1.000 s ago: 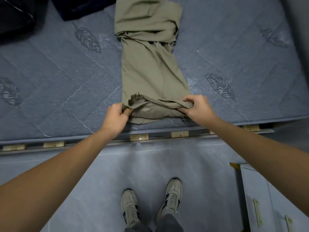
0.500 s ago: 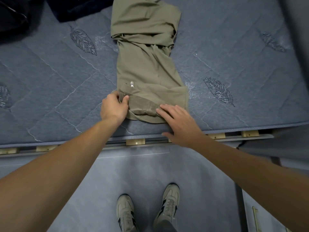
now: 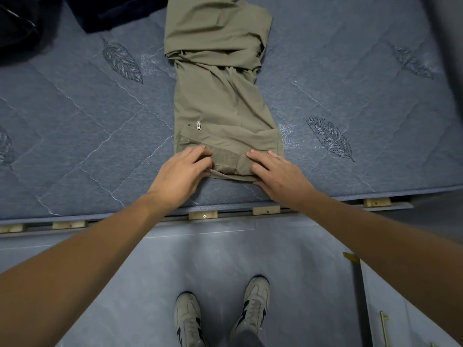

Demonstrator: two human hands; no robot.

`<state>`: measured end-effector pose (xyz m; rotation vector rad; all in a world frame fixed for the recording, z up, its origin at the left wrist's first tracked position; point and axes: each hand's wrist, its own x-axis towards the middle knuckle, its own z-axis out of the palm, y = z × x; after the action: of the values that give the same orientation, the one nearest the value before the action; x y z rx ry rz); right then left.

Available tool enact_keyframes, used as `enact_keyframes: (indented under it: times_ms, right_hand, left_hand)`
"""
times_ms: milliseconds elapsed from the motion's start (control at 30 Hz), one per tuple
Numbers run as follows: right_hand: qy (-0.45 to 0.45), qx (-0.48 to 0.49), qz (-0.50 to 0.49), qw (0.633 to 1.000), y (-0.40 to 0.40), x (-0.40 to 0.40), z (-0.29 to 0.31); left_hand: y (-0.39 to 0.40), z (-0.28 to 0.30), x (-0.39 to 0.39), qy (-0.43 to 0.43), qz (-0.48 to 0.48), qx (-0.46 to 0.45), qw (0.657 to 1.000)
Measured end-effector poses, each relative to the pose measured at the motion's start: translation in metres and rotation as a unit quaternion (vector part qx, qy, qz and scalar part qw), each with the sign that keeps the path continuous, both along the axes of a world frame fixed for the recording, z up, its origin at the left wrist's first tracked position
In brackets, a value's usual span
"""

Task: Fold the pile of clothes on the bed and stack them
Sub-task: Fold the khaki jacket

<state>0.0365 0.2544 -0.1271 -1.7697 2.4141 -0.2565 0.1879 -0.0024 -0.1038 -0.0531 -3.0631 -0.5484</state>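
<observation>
Olive-green trousers (image 3: 220, 96) lie lengthwise on the blue quilted mattress (image 3: 75, 136), the legs folded back at the far end and the waistband at the near edge. A silver zip pull shows near the waistband. My left hand (image 3: 183, 171) rests on the waistband's left corner with its fingers loosely bent. On the waistband's right corner my right hand (image 3: 275, 171) lies flat, fingers straight, pressing the cloth down.
Dark clothes (image 3: 107, 11) lie heaped at the mattress's far left corner. Wooden slats (image 3: 203, 215) of the bed frame show under the mattress's near edge. I stand on a grey floor (image 3: 200, 259); a white cabinet (image 3: 400, 309) is at the lower right.
Both hands gripped the waistband a second ago and turned it over onto the trousers. They have let go and now lie on top of it, the right one flat.
</observation>
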Motion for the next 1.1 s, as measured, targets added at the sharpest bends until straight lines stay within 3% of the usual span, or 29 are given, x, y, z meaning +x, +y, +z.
enact_keyframes:
  times_ms: [200,367,533,633,800,900,1100]
  right_hand:
    - [-0.033,-0.036,-0.084,0.995,-0.005,-0.012,0.016]
    - [-0.037,-0.036,-0.155,0.987,-0.033,-0.026,0.024]
    - [0.098,-0.071,-0.141,0.983,-0.051,-0.026,0.016]
    - [0.143,-0.043,-0.092,0.984,-0.05,-0.025,0.008]
    - [0.131,0.046,-0.006,0.99,-0.019,-0.023,-0.002]
    - [0.124,0.149,-0.009,0.981,-0.002,-0.016,-0.003]
    - [0.138,0.152,-0.048,0.978,-0.023,-0.029,-0.002]
  left_hand:
    - [-0.013,0.01,0.003,-0.011,0.056,0.075,0.996]
    - [-0.011,0.009,-0.033,-0.028,0.168,0.092,0.981]
    - [-0.016,0.004,-0.038,0.015,0.099,-0.081,0.992]
    - [-0.014,0.0,-0.026,0.011,0.024,-0.071,0.997]
    - [-0.015,-0.006,0.0,-0.032,0.001,-0.096,0.995]
    - [-0.017,-0.011,0.013,-0.078,-0.006,-0.109,0.991]
    - [-0.02,-0.017,-0.015,-0.106,0.036,-0.096,0.989]
